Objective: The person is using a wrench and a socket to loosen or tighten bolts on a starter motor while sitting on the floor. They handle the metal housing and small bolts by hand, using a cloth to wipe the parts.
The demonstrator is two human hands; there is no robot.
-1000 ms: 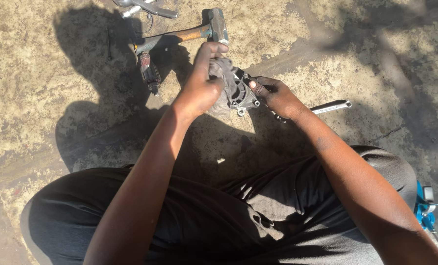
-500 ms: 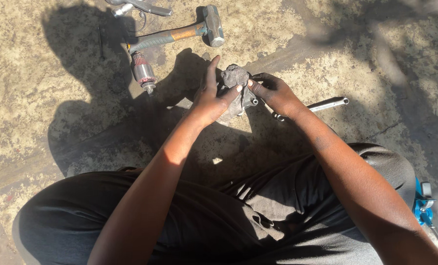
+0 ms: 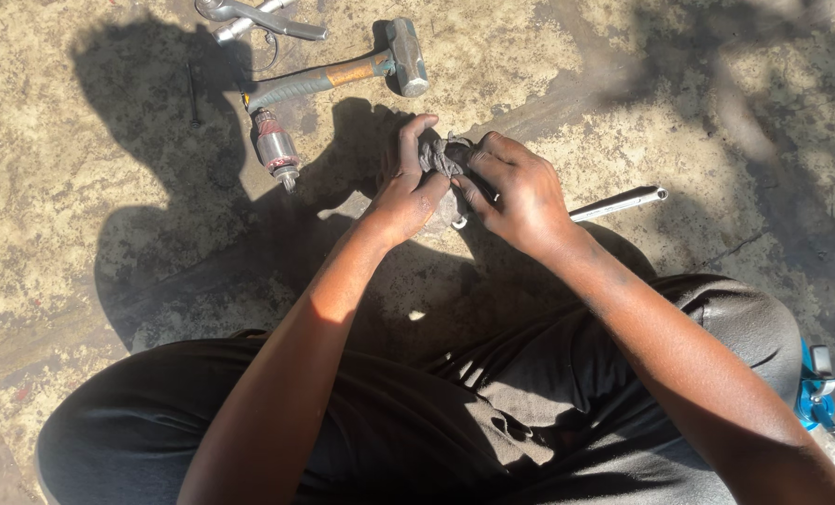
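At upper centre of the frame, I am closing my left hand [image 3: 406, 192] and right hand [image 3: 518, 192] around a grimy metal casting [image 3: 441, 159], mostly hidden. It looks heavy, rigid, greasy; gripping its rim seems safest.

Both arms bare all the way up, no sleeves, watch or gloves showing. The left hand [image 3: 406, 192] and right hand [image 3: 520, 192] look grimy, with dark smudges along the right forearm. Legs are in dark grey, creased trousers [image 3: 492, 402].
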